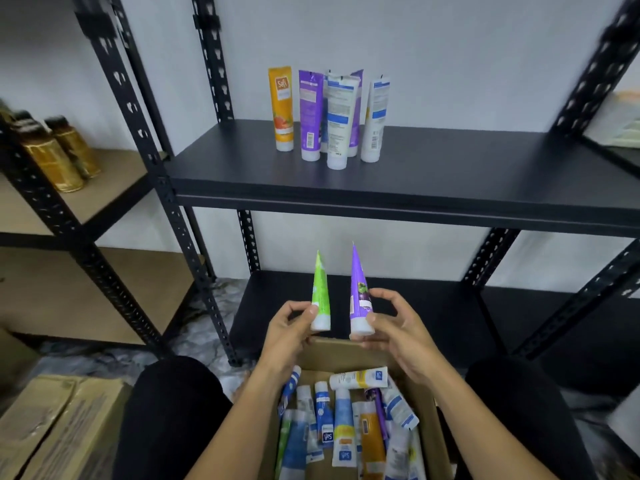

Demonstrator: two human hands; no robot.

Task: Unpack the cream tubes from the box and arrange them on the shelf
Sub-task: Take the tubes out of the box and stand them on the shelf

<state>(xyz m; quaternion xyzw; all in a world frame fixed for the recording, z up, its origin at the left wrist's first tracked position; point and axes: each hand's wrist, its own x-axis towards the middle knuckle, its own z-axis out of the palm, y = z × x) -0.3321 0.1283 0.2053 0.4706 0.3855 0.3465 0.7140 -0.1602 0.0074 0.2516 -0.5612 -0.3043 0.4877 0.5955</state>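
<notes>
Glossy tapered tubes, white caps down: left hand [289,327] pinches green tube [320,299], right hand [391,327] grips purple tube [360,299], above cardboard box [343,351].

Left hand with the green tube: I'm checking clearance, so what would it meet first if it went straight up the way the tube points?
Probably the front edge of the black shelf above the left hand and its green tube; depth is unclear, so it might pass in front.

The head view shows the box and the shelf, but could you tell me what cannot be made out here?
- Box: near end cut off by the bottom edge, so the tube count is unknown.
- Rear purple tube on the shelf: mostly hidden by the white tubes in front.
- Tube labels: small print too small to read.
</notes>
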